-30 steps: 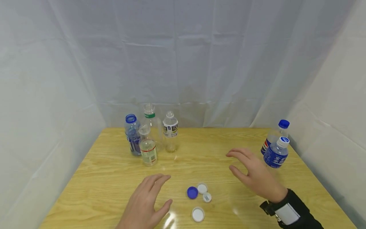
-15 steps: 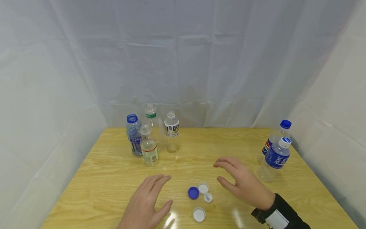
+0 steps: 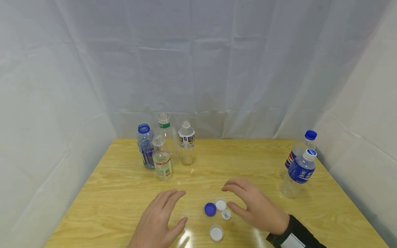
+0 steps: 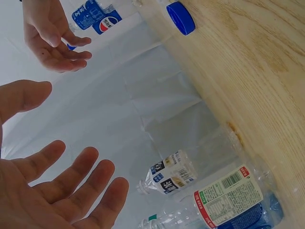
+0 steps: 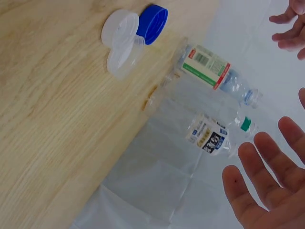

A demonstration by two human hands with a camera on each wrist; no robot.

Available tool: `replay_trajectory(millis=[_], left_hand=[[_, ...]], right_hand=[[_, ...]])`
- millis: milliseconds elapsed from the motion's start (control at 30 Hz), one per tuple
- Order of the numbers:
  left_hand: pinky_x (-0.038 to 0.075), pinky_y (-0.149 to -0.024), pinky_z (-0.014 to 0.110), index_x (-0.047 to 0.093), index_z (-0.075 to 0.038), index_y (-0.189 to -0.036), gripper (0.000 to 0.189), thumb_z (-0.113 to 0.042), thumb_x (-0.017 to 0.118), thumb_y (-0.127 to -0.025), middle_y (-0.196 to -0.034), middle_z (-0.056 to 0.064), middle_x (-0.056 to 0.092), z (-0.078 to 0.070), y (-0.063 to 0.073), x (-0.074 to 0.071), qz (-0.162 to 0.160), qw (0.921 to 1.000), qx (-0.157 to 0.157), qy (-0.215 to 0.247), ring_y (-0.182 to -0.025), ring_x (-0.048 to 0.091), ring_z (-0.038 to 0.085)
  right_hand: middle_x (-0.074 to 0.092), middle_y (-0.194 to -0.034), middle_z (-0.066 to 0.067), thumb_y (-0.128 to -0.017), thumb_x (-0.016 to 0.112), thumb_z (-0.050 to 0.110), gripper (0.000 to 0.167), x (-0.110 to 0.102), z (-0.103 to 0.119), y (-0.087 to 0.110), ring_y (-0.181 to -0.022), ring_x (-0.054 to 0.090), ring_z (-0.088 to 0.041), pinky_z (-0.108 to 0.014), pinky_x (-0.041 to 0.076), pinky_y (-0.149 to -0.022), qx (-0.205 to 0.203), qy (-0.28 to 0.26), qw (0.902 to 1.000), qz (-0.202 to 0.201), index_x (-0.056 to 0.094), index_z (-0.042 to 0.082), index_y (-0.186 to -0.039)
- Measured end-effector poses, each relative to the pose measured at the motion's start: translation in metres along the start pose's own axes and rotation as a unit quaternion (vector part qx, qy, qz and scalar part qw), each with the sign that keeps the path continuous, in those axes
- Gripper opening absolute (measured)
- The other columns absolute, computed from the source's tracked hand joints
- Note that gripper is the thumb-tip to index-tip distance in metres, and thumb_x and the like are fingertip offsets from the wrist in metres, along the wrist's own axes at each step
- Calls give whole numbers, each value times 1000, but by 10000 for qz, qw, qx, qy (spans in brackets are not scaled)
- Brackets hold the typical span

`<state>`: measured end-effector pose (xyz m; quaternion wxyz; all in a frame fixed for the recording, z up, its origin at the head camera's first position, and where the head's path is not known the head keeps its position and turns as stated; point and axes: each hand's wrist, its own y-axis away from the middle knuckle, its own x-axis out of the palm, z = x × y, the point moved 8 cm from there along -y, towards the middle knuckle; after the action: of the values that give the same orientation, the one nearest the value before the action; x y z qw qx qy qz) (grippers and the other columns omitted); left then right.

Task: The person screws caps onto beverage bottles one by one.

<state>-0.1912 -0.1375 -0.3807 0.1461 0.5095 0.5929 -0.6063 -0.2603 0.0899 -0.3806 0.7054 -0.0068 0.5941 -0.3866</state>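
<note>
My left hand (image 3: 159, 218) hovers over the near part of the table with fingers spread and nothing in it. My right hand (image 3: 255, 208) is just right of the loose bottle caps, fingers relaxed, also holding nothing. Its thumb tip comes right beside a small white cap (image 3: 226, 215). Next to that lie a blue cap (image 3: 210, 209) and another white cap (image 3: 221, 204). A larger white cap (image 3: 216, 233) sits nearer to me. In the left wrist view the blue cap (image 4: 181, 18) shows at the top, with my right hand (image 4: 50, 36) to its left.
At the back left stand uncapped bottles: a blue-tinted one (image 3: 145, 148), a green-banded one (image 3: 169, 136), one with a pale label (image 3: 162, 160) and one with a white label (image 3: 186, 143). Capped bottles, blue-capped (image 3: 310, 134) and white-capped (image 3: 299, 172), stand at right. White sheeting (image 3: 198, 69) surrounds the table.
My right hand has moved left and nearer to me, away from the capped bottles and up to the loose caps. The left hand has stayed nearly still.
</note>
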Motion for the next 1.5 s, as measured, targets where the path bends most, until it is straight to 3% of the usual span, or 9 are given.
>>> replay_trajectory(millis=[167,467,700,967,1233,1500], left_hand=[[57,-88,37,63,-15,-132,66,-35,88,-74,-121,-2,64,1,1,1,18,10000,-24,-24,-111,62,14],[54,-85,42,63,-11,-132,65,-28,87,-74,-120,0,64,8,-1,0,-367,9993,-14,47,-111,60,19],[53,-89,49,60,-8,-134,67,-26,87,-75,-121,7,64,24,-4,2,-326,9987,-395,-27,-111,60,26],[49,-96,57,48,1,-143,79,-24,87,-78,-133,23,53,54,-19,6,-152,9944,-1046,26,-119,55,40],[41,-105,60,40,8,-145,85,-20,84,-79,-138,29,46,83,-37,2,-693,9890,-1303,96,-126,47,45],[43,-103,60,32,9,-150,94,-18,85,-77,-138,32,43,110,-55,5,-1222,9787,-1648,128,-125,46,46]], right_hand=[[58,-134,9,-94,74,23,42,11,2,1,-123,56,-11,-37,54,-98,27,-171,9997,163,60,27,-132],[59,-132,7,-96,71,25,37,24,9,4,-120,58,-12,-36,55,-96,-154,-371,9989,239,60,25,-132],[59,-132,6,-93,75,20,40,32,10,7,-120,58,-12,-37,55,-97,-183,-284,9991,261,61,22,-130],[59,-131,8,-96,71,24,36,39,8,9,-120,57,-11,-37,54,-98,-38,-334,9987,389,61,23,-130],[61,-128,6,-92,75,21,36,43,7,10,-118,58,-10,-35,55,-96,45,-405,9979,509,64,18,-126],[60,-126,11,-91,76,20,38,48,5,15,-115,59,-8,-34,55,-95,154,-533,9959,711,63,23,-126]])
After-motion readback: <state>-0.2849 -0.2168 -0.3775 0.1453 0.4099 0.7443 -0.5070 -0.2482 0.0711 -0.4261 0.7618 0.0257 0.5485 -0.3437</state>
